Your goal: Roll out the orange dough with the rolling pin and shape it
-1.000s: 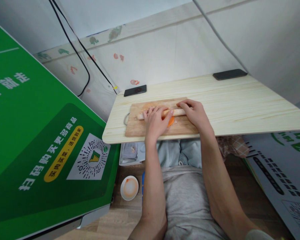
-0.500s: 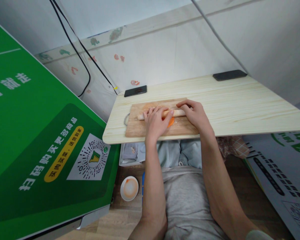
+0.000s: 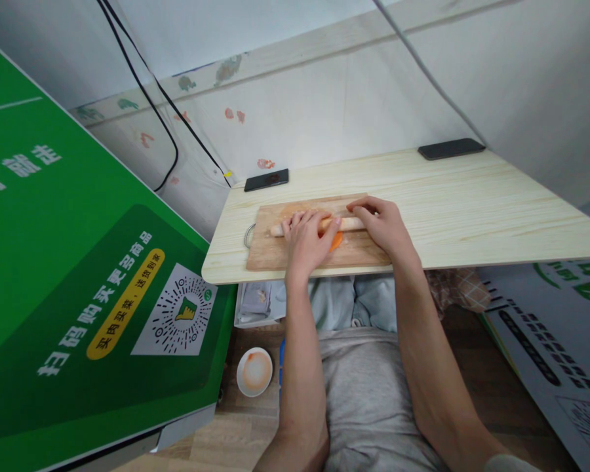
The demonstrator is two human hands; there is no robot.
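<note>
A person's two bare hands work on a rectangular wooden board (image 3: 270,252) near the front edge of a pale wood table (image 3: 482,203). A light wooden rolling pin (image 3: 351,224) lies left to right across the board. The left hand (image 3: 305,244) rests over its left half, thumb set apart from the fingers; the right hand (image 3: 386,226) curls over its right end. Whether either grip is clasped around the wood or only pressing from above, I cannot tell, as the undersides are hidden. A bright orange piece (image 3: 337,241) shows on the board at the pin's near side, partly covered by the left hand. Two dark phones, one far left (image 3: 266,179) and one far right (image 3: 451,149), lie near the wall. A white bowl (image 3: 240,377) stands low at the near left, below tabletop level.

The main risk seems to be uneven pressure: a heavier hand could skew the pin and thin one side of the orange piece. It might also stick to the wood. A hard pull could drag the board over the table's near edge.
</note>
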